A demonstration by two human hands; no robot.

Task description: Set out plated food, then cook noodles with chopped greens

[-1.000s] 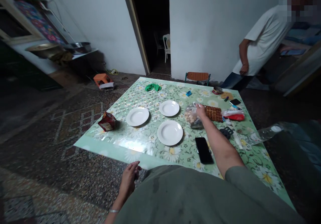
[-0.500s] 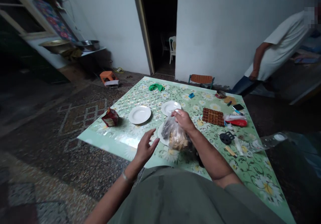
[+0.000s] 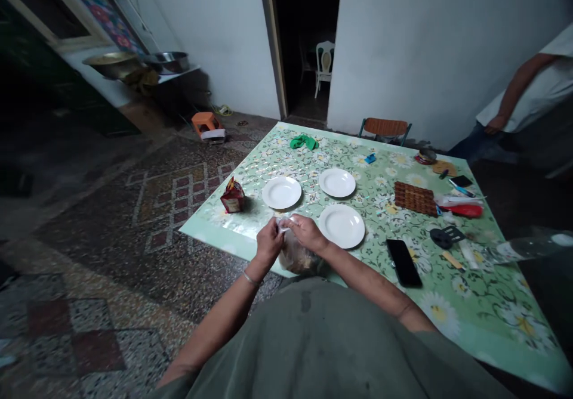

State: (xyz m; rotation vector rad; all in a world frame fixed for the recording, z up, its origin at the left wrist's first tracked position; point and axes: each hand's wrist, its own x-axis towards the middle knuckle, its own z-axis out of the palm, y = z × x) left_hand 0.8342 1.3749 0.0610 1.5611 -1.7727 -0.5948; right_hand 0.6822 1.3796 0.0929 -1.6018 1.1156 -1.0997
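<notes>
A clear plastic bag (image 3: 295,256) with tan contents hangs at the near table edge, close to my body. My left hand (image 3: 270,241) pinches the gathered top of the bag from the left. From the right, my right hand (image 3: 305,232) grips the same top, so both hands meet there. What exactly is inside the bag is hard to make out. Three white plates lie just beyond: a left plate (image 3: 282,192), a far plate (image 3: 337,182) and a near plate (image 3: 342,226) beside my right hand.
A red packet (image 3: 233,196) stands at the table's left. To the right lie a black phone (image 3: 403,263), a brown woven mat (image 3: 415,198), a black slotted spatula (image 3: 446,237) and a plastic bottle (image 3: 532,249). A green cloth (image 3: 304,142) is at the back. Another person (image 3: 532,89) stands far right.
The bag has moved left and toward my body, off the near plate. My left hand has closed on its top beside my right. The phone is now uncovered, and the view has shifted.
</notes>
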